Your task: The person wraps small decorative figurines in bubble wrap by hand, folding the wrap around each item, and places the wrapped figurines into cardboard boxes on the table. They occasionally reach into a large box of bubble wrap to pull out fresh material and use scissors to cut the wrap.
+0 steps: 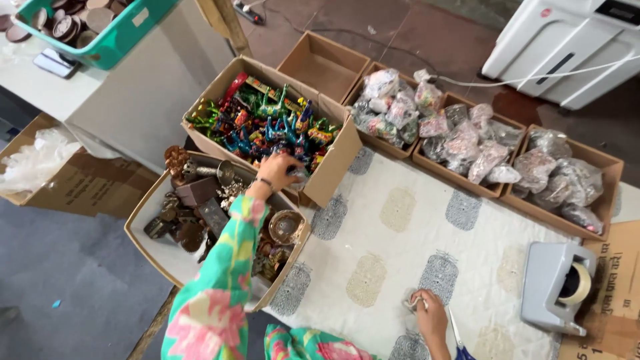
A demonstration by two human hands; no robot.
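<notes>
Figurines: I am seeing bright multicoloured figurines (pixel 267 123) heaped under my left hand (pixel 280 170).
Left fingers: curling into them, grasp unclear.
Right hand (pixel 427 313): fingers pinching a small pale piece (pixel 411 303).

My left hand (pixel 279 168) reached into the open cardboard box (pixel 337 163) of brightly painted animal figurines (pixel 267 123), red, green, blue and yellow, heaped in a tangle. My fingers curled over the figurines at the box's near edge. That box stood at the far left corner of the printed white cloth (pixel 400 240). My right hand (pixel 430 317) pinched a small pale scrap (pixel 411 303) near the cloth's near edge.
</notes>
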